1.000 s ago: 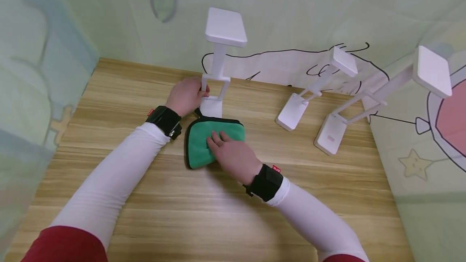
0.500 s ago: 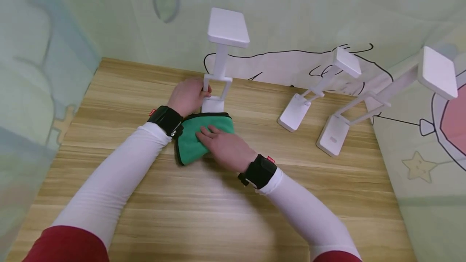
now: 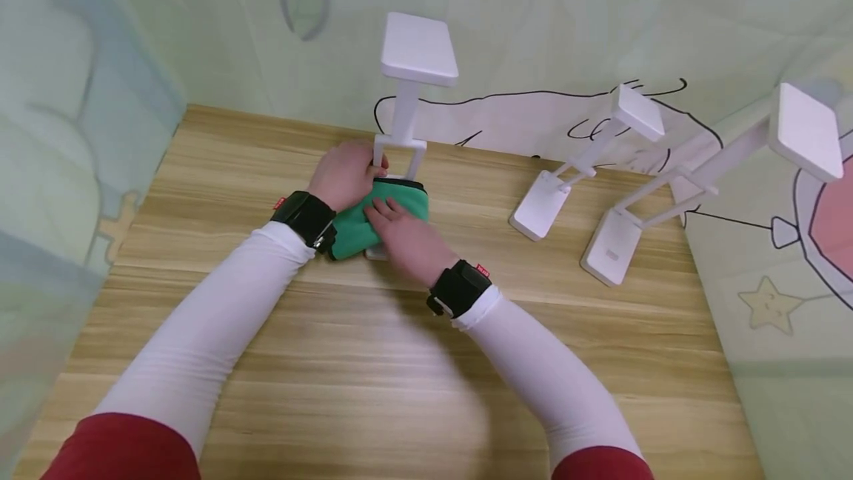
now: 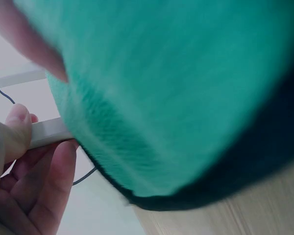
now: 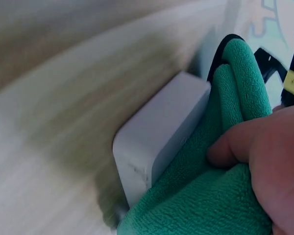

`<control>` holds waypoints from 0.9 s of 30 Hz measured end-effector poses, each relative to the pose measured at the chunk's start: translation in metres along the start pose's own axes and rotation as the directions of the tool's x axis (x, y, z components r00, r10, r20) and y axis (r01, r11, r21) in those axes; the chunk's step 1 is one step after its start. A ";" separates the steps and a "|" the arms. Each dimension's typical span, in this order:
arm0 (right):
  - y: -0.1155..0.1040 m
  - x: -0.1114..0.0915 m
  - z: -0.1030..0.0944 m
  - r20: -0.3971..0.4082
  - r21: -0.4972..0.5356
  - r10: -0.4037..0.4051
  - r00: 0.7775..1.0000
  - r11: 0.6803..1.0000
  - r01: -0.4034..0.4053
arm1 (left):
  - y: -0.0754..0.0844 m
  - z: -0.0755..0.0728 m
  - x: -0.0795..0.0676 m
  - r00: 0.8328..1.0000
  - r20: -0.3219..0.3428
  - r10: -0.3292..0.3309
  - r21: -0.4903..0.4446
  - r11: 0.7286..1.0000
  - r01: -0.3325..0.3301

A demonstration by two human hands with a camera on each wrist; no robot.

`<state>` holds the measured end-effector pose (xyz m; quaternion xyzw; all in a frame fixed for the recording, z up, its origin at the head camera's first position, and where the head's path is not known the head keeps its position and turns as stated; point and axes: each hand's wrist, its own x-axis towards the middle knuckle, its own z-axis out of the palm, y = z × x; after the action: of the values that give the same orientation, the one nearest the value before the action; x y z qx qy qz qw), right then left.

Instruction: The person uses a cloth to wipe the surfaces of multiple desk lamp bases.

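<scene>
My left hand [image 3: 343, 175] pinches one slim post of a white desk lamp [image 3: 418, 50] between thumb and fingers, beside its base. The left wrist view shows the thumb and fingertips around that white post [image 4: 51, 132]. A green cloth [image 3: 415, 202] with black edging lies over the lamp's base, under my right hand [image 3: 413, 243]. In the right wrist view the thumb digs into the folded cloth [image 5: 196, 196], which bunches against the side of the white lamp base [image 5: 159, 132]. The other right fingers lie over the cloth in the head view. Much of the base is hidden.
Two more white desk lamps, a smaller one [image 3: 540, 204] and a larger one [image 3: 611, 244], stand to the right on the wooden table [image 3: 333, 376]. A printed cloth backdrop [image 3: 520, 13] rises behind the table and at both sides.
My right hand has slid the cloth left, then away from me, up over the lamp's base; the base's front edge now shows below it. My left hand keeps its hold on the post.
</scene>
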<state>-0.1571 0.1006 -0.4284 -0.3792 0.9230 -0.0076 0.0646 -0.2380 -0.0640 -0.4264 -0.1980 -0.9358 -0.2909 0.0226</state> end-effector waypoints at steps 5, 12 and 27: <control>0.006 -0.003 -0.002 0.019 0.022 0.021 1.000 1.000 -0.021 | 0.002 0.002 0.000 1.000 0.010 0.000 -0.002 1.000 0.000; 0.011 -0.014 -0.005 0.042 0.038 0.065 0.997 0.997 -0.066 | 0.004 0.002 0.000 1.000 0.016 0.003 -0.004 1.000 -0.003; 0.009 -0.041 -0.009 0.024 -0.020 0.098 0.995 0.995 -0.097 | 0.004 0.003 0.000 1.000 -0.007 0.011 0.012 1.000 -0.011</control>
<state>-0.1354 0.1356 -0.4153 -0.3344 0.9396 0.0090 0.0729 -0.2368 -0.0598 -0.4266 -0.2022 -0.9362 -0.2860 0.0286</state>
